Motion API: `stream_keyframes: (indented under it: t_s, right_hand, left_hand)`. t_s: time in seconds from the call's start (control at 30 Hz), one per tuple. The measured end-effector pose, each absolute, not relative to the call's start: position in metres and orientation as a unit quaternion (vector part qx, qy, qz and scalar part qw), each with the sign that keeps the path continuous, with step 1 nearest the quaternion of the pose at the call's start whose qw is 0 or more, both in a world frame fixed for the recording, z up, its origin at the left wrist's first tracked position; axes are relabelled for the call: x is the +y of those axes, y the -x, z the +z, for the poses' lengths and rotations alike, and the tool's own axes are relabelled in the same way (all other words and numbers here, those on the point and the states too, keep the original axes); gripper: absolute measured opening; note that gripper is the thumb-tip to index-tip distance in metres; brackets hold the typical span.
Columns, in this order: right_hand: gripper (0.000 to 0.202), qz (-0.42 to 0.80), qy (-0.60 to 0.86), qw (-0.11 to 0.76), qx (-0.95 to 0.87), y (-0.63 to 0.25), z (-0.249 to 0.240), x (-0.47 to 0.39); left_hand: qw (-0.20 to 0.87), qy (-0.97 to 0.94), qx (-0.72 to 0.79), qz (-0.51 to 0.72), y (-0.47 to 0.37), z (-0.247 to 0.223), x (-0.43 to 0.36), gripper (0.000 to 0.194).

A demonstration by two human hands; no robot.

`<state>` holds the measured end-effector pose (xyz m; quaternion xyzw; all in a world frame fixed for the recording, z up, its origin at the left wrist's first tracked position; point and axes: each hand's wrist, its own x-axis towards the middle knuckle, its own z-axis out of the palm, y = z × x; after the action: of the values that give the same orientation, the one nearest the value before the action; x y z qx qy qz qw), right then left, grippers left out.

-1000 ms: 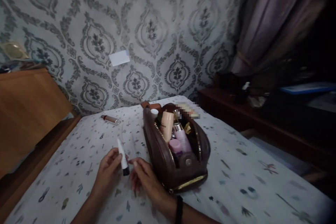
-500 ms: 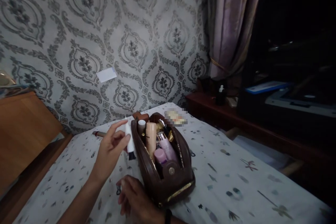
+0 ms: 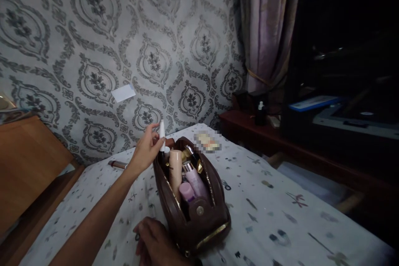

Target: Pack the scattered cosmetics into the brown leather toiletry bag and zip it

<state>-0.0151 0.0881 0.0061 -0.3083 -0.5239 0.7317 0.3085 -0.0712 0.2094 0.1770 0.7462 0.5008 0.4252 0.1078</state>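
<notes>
My left hand [image 3: 146, 149] pinches a slim white tube [image 3: 162, 136] with a dark end, between thumb and fingers. It holds the tube upright over the far left edge of an unzipped brown cosmetic bag [image 3: 199, 226]. Inside the bag stand a beige bottle [image 3: 176, 170], a lilac bottle [image 3: 195, 181], a pink-capped container [image 3: 187, 192], a white-capped item [image 3: 167, 150] and gold-coloured items [image 3: 186, 156]. Beside the bag's near left side, my right hand [image 3: 156, 239] rests on the patterned cloth, empty, its fingers loosely bent and slightly apart.
A brown stick-like item [image 3: 117, 164] lies on the cloth [image 3: 264, 212] to the left. Behind the bag is a blurred yellowish packet [image 3: 208, 141]. An orange-brown wooden cabinet [image 3: 34, 162] stands at left. On the right are a dark red shelf [image 3: 237, 122] and an open drawer [image 3: 311, 183].
My left hand has moved up and away with the white tube, from beside the bag to above its far left edge. My right hand stays by the bag.
</notes>
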Motion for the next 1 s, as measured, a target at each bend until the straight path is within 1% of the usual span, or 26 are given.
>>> stream_keyframes:
  t_s: [0.1,0.17,0.27,0.43,0.53,0.73,0.83,0.9,1.0]
  right_hand:
    - [0.038,0.721,0.326,0.313,-0.525,0.017,0.003,0.087]
    - [0.031,0.716,0.327,0.313,-0.531,0.016,0.002,0.087]
    - [0.024,0.716,0.334,0.304,-0.531,0.015,0.004,0.087]
    - [0.023,0.722,0.347,0.3,-0.517,0.015,0.006,0.086]
    - [0.023,0.731,0.331,0.316,-0.506,0.016,0.001,0.085]
    - [0.036,0.717,0.307,0.329,-0.532,0.013,-0.005,0.083]
    - [0.037,0.712,0.305,0.329,-0.54,0.01,-0.005,0.084]
    - [0.035,0.719,0.308,0.32,-0.535,0.01,-0.004,0.084]
    - [0.033,0.72,0.312,0.316,-0.533,0.009,-0.001,0.084]
  left_hand:
    - [0.047,-0.786,0.504,0.356,0.07,0.188,0.215,0.038]
    - [0.036,-0.827,0.477,0.296,0.07,0.199,0.221,0.035]
    - [0.073,-0.875,0.432,0.205,0.073,0.213,0.233,0.031]
    - [0.155,-0.91,0.374,0.087,0.074,0.22,0.254,0.03]
    - [0.181,-0.916,0.353,0.064,0.067,0.218,0.263,0.032]
    - [0.223,-0.922,0.315,0.036,0.049,0.207,0.275,0.036]
    - [0.242,-0.921,0.304,0.038,0.047,0.2,0.277,0.04]
    - [0.255,-0.918,0.301,0.05,0.048,0.197,0.277,0.038]
    - [0.286,-0.907,0.302,0.065,0.049,0.192,0.277,0.029]
